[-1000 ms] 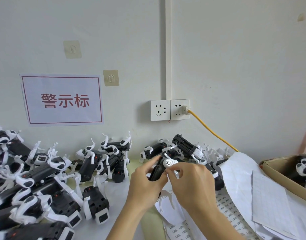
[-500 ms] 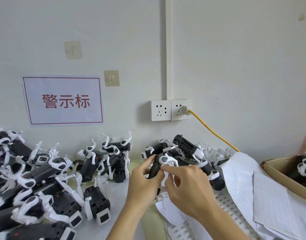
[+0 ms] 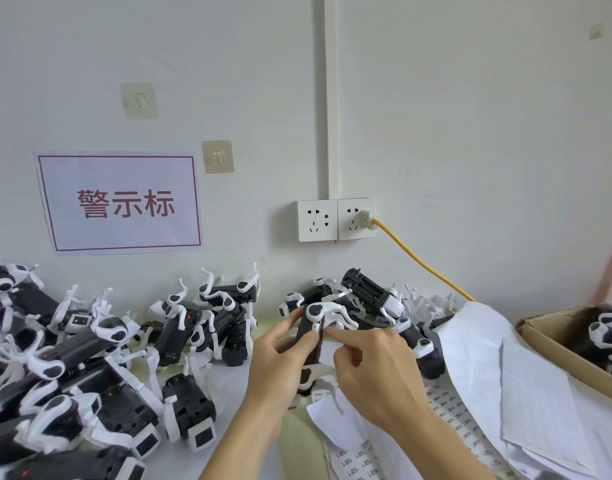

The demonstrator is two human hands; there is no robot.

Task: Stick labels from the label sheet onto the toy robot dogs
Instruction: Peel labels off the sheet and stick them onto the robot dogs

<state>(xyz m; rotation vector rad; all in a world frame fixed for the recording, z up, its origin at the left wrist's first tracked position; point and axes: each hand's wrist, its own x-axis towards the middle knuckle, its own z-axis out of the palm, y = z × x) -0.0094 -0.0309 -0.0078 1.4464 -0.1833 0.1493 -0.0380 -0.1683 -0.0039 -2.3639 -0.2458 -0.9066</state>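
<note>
A black toy robot dog (image 3: pixel 313 344) with white legs stands upright in the air above the table's middle, gripped around its body by my left hand (image 3: pixel 280 362). The fingertips of my right hand (image 3: pixel 374 372) pinch a small white label (image 3: pixel 315 328) against the dog's side near the upper leg joint. Below both hands lies the label sheet (image 3: pixel 446 407) with rows of small printed labels.
Several black and white robot dogs (image 3: pixel 90 358) are piled at the left, more (image 3: pixel 374 299) against the wall behind my hands. A cardboard box (image 3: pixel 554 348) with dogs sits at the right. Used white backing sheets (image 3: pixel 498 362) overlap beside it. A yellow cable (image 3: pixel 422 261) runs from the wall socket.
The dog has been turned more upright in my left hand. My right hand has moved from the dog's white leg joint down to its black side, with a label now under its fingertips.
</note>
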